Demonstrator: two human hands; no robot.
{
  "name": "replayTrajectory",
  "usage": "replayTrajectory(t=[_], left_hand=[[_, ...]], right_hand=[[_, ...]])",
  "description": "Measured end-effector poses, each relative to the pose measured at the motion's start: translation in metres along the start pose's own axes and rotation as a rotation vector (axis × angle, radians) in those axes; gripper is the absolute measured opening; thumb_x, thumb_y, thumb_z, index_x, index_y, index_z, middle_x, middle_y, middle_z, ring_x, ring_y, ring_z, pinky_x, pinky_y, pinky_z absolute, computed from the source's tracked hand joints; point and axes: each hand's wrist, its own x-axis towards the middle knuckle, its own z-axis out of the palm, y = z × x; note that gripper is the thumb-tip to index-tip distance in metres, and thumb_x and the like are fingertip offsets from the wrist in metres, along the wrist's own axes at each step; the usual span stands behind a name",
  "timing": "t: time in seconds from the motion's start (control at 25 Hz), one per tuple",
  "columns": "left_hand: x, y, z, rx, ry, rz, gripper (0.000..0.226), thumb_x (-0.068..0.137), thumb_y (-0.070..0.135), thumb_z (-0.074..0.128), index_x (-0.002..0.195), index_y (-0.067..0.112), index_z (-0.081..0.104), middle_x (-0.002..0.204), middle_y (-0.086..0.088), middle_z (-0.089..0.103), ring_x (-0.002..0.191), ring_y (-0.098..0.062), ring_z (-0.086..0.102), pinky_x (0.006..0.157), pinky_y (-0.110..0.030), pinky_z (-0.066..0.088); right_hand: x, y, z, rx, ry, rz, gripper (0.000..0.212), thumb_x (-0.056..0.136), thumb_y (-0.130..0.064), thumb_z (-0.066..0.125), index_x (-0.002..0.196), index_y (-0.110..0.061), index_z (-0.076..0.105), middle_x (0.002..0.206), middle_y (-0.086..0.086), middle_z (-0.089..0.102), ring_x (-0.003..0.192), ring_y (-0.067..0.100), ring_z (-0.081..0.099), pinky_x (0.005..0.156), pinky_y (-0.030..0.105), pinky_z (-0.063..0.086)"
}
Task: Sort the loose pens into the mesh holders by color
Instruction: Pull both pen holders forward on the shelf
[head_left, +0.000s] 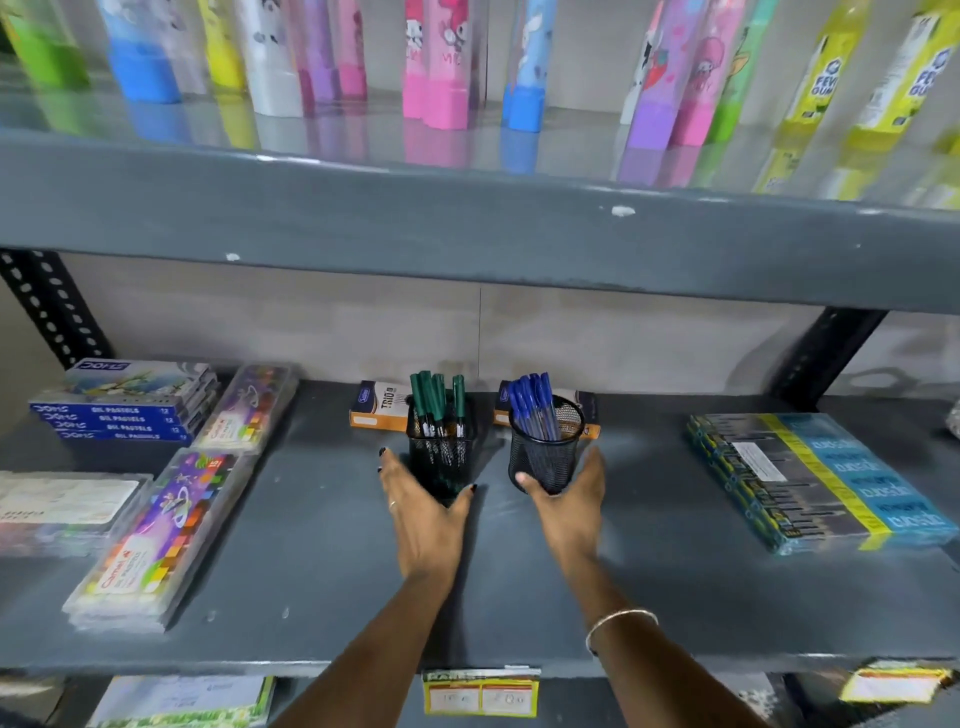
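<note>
Two black mesh holders stand side by side on the grey shelf. The square left holder contains several green-capped pens. The round right holder contains several blue-capped pens. My left hand cups the base of the square holder, fingers spread around it. My right hand wraps the lower part of the round holder, thumb on its front. No loose pens show on the shelf.
Two orange pen boxes lie behind the holders. Oil pastel boxes and crayon packs fill the left side. A wrapped stack of pencil packs lies at the right. The upper shelf edge overhangs close above.
</note>
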Motion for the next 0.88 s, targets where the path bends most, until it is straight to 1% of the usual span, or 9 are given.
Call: replayTrajectory(t=[0.08, 0.16, 0.24, 0.32, 0.4, 0.52, 0.68, 0.76, 0.88], left_hand=[[0.013, 0.001, 0.011, -0.021, 0.038, -0.004, 0.111, 0.069, 0.022, 0.081, 0.147, 0.004, 0.004, 0.151, -0.015, 0.02, 0.137, -0.027, 0.016, 0.111, -0.037, 0.016], [0.021, 0.0, 0.019, -0.022, 0.067, -0.018, 0.111, 0.066, 0.025, 0.082, 0.146, 0.007, 0.008, 0.146, -0.013, 0.031, 0.132, -0.029, 0.027, 0.106, -0.044, 0.026], [0.025, -0.001, 0.023, -0.004, 0.093, -0.042, 0.104, 0.065, 0.028, 0.082, 0.144, 0.012, 0.016, 0.139, -0.011, 0.043, 0.125, -0.031, 0.038, 0.098, -0.046, 0.036], [0.026, -0.002, 0.025, 0.004, 0.111, -0.054, 0.09, 0.065, 0.028, 0.08, 0.135, 0.012, 0.027, 0.129, -0.01, 0.051, 0.115, -0.032, 0.047, 0.09, -0.046, 0.043], [0.023, 0.0, 0.024, 0.007, 0.128, -0.059, 0.078, 0.066, 0.025, 0.08, 0.127, 0.008, 0.034, 0.122, -0.011, 0.053, 0.11, -0.033, 0.05, 0.084, -0.043, 0.044], [0.014, 0.002, 0.019, 0.022, 0.124, -0.048, 0.068, 0.066, 0.024, 0.08, 0.116, 0.005, 0.038, 0.115, -0.012, 0.055, 0.104, -0.033, 0.052, 0.079, -0.041, 0.045], [-0.015, 0.005, 0.0, -0.005, 0.091, -0.049, 0.066, 0.065, 0.023, 0.081, 0.113, 0.007, 0.039, 0.113, -0.011, 0.056, 0.101, -0.031, 0.054, 0.077, -0.036, 0.043], [-0.032, 0.008, -0.013, -0.002, 0.084, -0.061, 0.065, 0.065, 0.024, 0.081, 0.112, 0.009, 0.039, 0.111, -0.01, 0.057, 0.1, -0.032, 0.055, 0.076, -0.036, 0.043], [-0.06, 0.011, -0.031, 0.016, 0.074, -0.079, 0.065, 0.065, 0.024, 0.081, 0.111, 0.01, 0.038, 0.11, -0.01, 0.058, 0.098, -0.032, 0.056, 0.076, -0.037, 0.044]], right_hand=[[0.007, 0.002, 0.006, 0.019, -0.005, 0.017, 0.098, 0.058, -0.043, 0.081, 0.138, -0.017, 0.031, 0.14, 0.005, 0.047, 0.129, 0.025, 0.049, 0.101, 0.045, 0.047], [0.012, 0.003, 0.01, 0.014, -0.015, 0.008, 0.091, 0.058, -0.042, 0.08, 0.135, -0.022, 0.035, 0.136, -0.001, 0.051, 0.124, 0.023, 0.054, 0.098, 0.044, 0.05], [0.014, 0.003, 0.01, 0.011, -0.013, -0.012, 0.086, 0.059, -0.042, 0.078, 0.132, -0.021, 0.038, 0.132, -0.001, 0.053, 0.121, 0.023, 0.055, 0.097, 0.043, 0.051], [0.013, 0.003, 0.01, 0.016, -0.011, -0.018, 0.082, 0.061, -0.04, 0.079, 0.131, -0.019, 0.041, 0.129, 0.0, 0.055, 0.12, 0.023, 0.056, 0.096, 0.042, 0.051], [0.011, 0.002, 0.009, 0.021, -0.001, -0.032, 0.079, 0.062, -0.038, 0.079, 0.13, -0.018, 0.043, 0.128, 0.001, 0.055, 0.119, 0.023, 0.056, 0.095, 0.041, 0.051], [0.006, -0.001, 0.003, 0.018, 0.013, -0.051, 0.077, 0.065, -0.032, 0.081, 0.13, -0.014, 0.044, 0.127, 0.004, 0.057, 0.119, 0.025, 0.056, 0.094, 0.037, 0.051], [-0.022, -0.004, -0.016, -0.014, 0.015, -0.048, 0.081, 0.066, -0.027, 0.082, 0.134, -0.011, 0.041, 0.128, 0.008, 0.056, 0.121, 0.026, 0.054, 0.095, 0.036, 0.047], [-0.038, -0.002, -0.028, -0.013, -0.005, -0.03, 0.08, 0.065, -0.028, 0.083, 0.132, -0.011, 0.043, 0.128, 0.008, 0.057, 0.121, 0.026, 0.054, 0.097, 0.036, 0.048], [-0.063, 0.002, -0.046, -0.032, -0.019, 0.0, 0.081, 0.065, -0.03, 0.082, 0.132, -0.01, 0.042, 0.129, 0.009, 0.057, 0.123, 0.027, 0.053, 0.099, 0.04, 0.048]])
